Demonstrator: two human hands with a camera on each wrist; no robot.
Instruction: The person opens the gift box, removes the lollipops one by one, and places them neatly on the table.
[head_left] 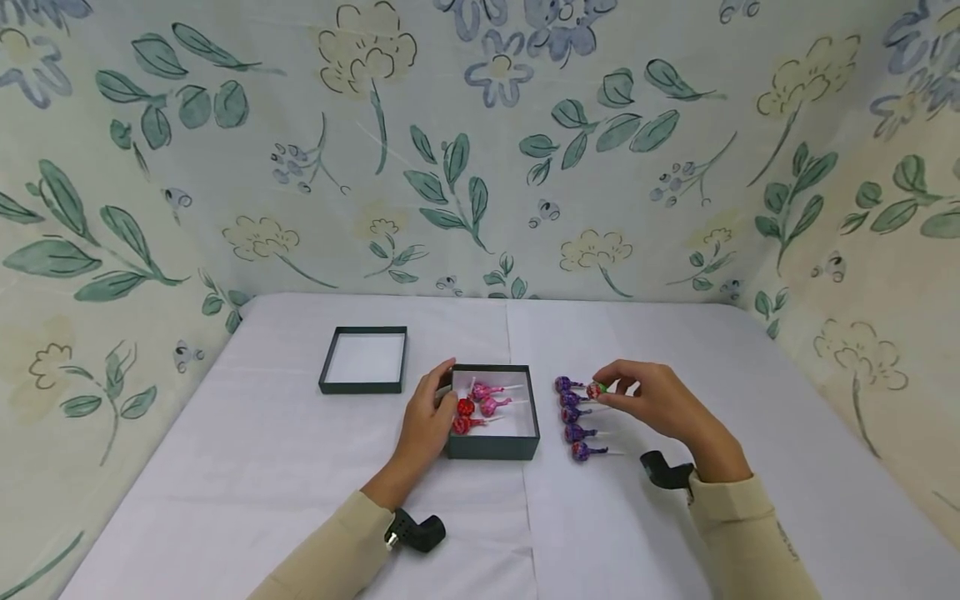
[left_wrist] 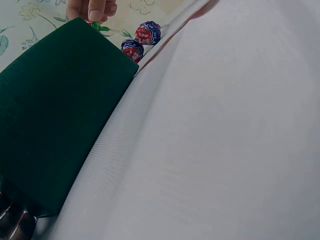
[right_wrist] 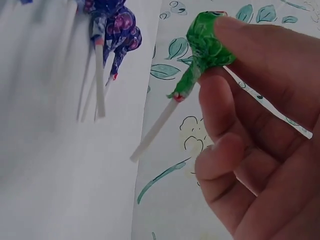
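My right hand (head_left: 651, 402) pinches a green-wrapped lollipop (right_wrist: 206, 45) by its head, between thumb and fingers, its white stick pointing away. In the head view it is above the right end of a column of several purple-wrapped lollipops (head_left: 577, 433) lying on the table. My left hand (head_left: 429, 421) holds the left side of a dark green open box (head_left: 491, 448). Inside the box lie pink lollipops (head_left: 491, 406) and red lollipops (head_left: 463, 425). The left wrist view shows mostly the box's green outer wall (left_wrist: 65, 100), with the left fingertips dark at the lower corner.
A shallow dark green box lid (head_left: 363, 387) with a white inside lies on the white-covered table (head_left: 247, 467), behind and left of the box. Floral cloth (head_left: 465, 208) hangs at the back and sides. Each wrist wears a black camera (head_left: 423, 532).
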